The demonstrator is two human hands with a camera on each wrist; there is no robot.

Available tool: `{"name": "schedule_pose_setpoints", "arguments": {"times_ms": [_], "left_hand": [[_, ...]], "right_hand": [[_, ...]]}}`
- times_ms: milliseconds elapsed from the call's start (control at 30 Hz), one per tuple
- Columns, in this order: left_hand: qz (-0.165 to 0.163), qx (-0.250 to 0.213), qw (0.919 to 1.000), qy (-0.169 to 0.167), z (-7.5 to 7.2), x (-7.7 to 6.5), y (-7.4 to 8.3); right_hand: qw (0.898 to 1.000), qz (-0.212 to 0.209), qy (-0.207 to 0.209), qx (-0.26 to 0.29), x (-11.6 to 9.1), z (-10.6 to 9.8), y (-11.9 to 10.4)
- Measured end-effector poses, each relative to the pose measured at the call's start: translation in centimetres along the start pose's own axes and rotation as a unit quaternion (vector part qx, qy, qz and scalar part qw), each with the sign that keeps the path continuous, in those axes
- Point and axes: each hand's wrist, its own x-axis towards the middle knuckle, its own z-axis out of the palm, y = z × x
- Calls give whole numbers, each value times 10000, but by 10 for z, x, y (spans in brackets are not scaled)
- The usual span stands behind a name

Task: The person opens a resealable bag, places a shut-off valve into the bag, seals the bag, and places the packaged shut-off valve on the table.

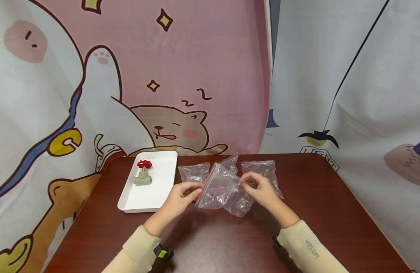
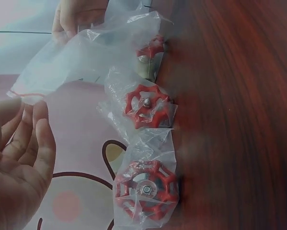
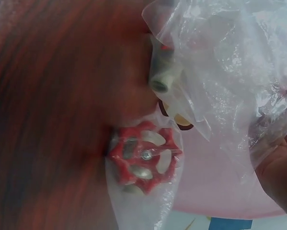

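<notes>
A clear zip bag (image 1: 214, 193) with a red seal strip is held up over the table between both hands. The left hand (image 1: 180, 197) pinches its red-edged mouth between thumb and fingers. Opposite, the right hand (image 1: 262, 189) pinches the bag's other side with thumb and forefinger. The held bag looks thin and crumpled, with no valve showing inside. Below and behind it lie several bagged valves; in the left wrist view three red handwheels show through the plastic, the nearest handwheel (image 2: 147, 189) largest. The right wrist view shows another bagged handwheel (image 3: 145, 155) and a beige valve body (image 3: 165, 79).
A white tray (image 1: 155, 199) stands on the left of the brown table (image 1: 223, 242), bearing an unbagged beige valve (image 1: 142, 177) with a red handwheel. One bag (image 1: 194, 172) lies near the tray, another bag (image 1: 264, 168) at the back right. Printed cloth hangs behind the table.
</notes>
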Motion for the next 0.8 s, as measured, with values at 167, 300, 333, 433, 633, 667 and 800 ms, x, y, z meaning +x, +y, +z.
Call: {"name": "schedule_pose_setpoints", "arguments": {"times_ms": [167,300,333,433,633,667,800], "left_hand": [[-30,271,9996,100,2,-2,15],[-38,483,9985,242,4,-4,32],[-47,533,9982,284,5,-4,34],[-36,653,9971,399,6,-4,36],[8,837,9944,642,9,1,18],[7,856,9940,681,9,2,14],[176,995,9918,779,12,3,3]], "right_hand": [[9999,48,-37,108,-1,4,27],[9986,-65,114,-507,0,9,30],[9967,-154,176,-775,0,10,29],[9834,-525,445,-1678,2,15,26],[9452,-1206,1050,-2846,4,26,15],[9411,-1269,1090,-2939,3,28,13],[9392,-1357,971,-3002,1,36,4]]}}
